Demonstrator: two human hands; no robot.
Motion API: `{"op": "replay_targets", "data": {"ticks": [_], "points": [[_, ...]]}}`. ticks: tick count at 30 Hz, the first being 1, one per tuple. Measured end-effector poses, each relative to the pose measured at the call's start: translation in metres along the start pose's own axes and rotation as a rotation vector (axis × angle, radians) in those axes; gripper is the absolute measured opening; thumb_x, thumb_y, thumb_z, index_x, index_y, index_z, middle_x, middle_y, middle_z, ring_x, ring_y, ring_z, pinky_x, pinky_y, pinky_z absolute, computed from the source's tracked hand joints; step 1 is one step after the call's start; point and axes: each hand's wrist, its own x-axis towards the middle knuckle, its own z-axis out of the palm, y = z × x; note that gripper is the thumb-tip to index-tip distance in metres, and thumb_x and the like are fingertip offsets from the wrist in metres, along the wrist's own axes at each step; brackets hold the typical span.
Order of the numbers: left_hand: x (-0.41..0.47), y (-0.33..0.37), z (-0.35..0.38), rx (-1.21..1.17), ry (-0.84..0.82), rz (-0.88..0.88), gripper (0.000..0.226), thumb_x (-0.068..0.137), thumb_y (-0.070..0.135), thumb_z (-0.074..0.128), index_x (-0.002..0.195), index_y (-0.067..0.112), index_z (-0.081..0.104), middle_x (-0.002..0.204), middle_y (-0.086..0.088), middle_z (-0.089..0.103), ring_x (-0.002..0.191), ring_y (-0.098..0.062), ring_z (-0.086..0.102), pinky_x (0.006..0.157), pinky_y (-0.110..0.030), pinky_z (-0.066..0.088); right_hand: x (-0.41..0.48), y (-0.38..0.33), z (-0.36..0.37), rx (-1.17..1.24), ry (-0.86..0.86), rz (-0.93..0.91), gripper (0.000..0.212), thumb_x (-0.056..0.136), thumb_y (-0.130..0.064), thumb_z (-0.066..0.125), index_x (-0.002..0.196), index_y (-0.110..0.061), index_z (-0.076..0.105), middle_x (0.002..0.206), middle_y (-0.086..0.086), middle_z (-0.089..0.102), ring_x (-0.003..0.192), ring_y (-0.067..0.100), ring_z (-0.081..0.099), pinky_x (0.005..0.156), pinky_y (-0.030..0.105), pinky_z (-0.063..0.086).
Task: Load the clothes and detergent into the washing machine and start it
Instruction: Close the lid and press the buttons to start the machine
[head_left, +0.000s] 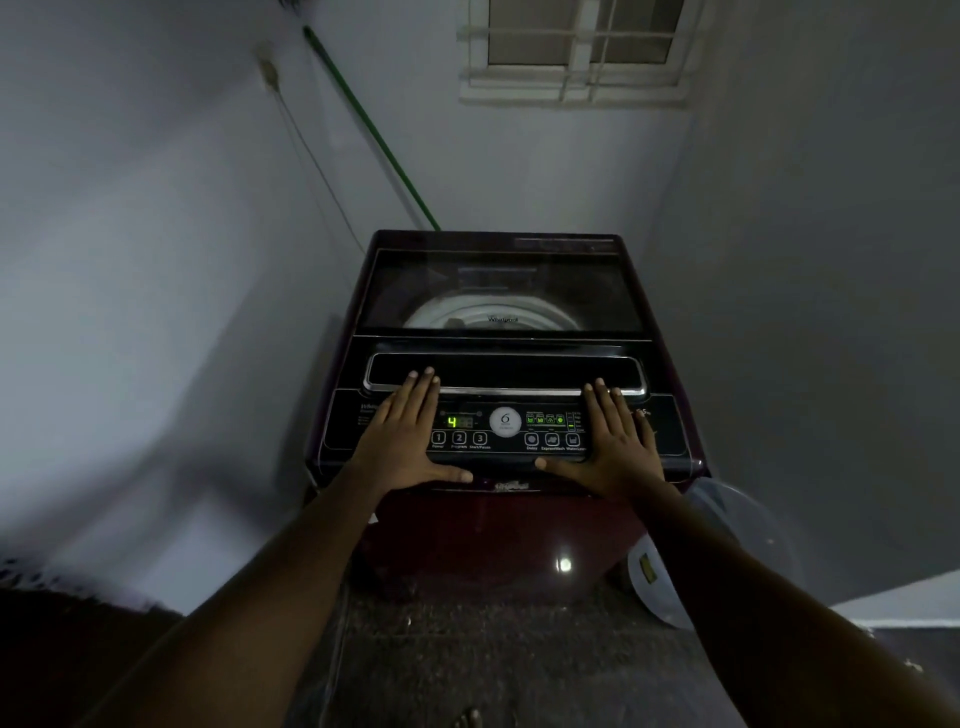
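Left hand (410, 436): flat, fingers spread, empty, resting on panel.
Right hand (613, 441): same, flat and spread.
Washer (498, 519): under both palms; lid (498, 291) shut beyond fingertips.
Start button (479, 439): just right of left hand; probably press once, firmly, one fingertip.

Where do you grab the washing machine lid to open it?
Grab the long chrome-edged handle recess along the front of the lid, probably from the front, fingers hooking under and lifting up. It spans the lid's width, and the left hand and right hand already lie flat beside it.
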Motion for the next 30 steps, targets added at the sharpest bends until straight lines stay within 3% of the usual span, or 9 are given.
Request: {"op": "replay_targets", "data": {"ticks": [6, 30], "points": [[-0.0001, 0.0047, -0.0019, -0.057, -0.043, -0.036, 0.134, 0.062, 0.098, 0.025, 0.153, 0.011, -0.018, 0.159, -0.004, -0.030, 0.146, -0.019, -0.028, 0.118, -0.044, -0.008, 0.0005, 0.0013, -0.0006, -0.002, -0.001, -0.005, 0.130, 0.056, -0.099, 0.034, 0.152, -0.025, -0.012, 0.159, -0.008, -0.019, 0.144, 0.009, -0.023, 0.120, 0.045, -0.005], [0.0003, 0.0059, -0.0049, -0.147, -0.071, -0.053, 0.137, 0.060, 0.098, 0.035, 0.152, 0.014, -0.023, 0.158, 0.000, -0.033, 0.146, -0.017, -0.029, 0.119, -0.043, -0.007, 0.0025, 0.0018, 0.0003, 0.055, -0.002, 0.021, 0.128, 0.055, -0.097, 0.038, 0.153, -0.028, -0.009, 0.159, -0.012, -0.018, 0.144, 0.006, -0.022, 0.119, 0.044, -0.005]]}}
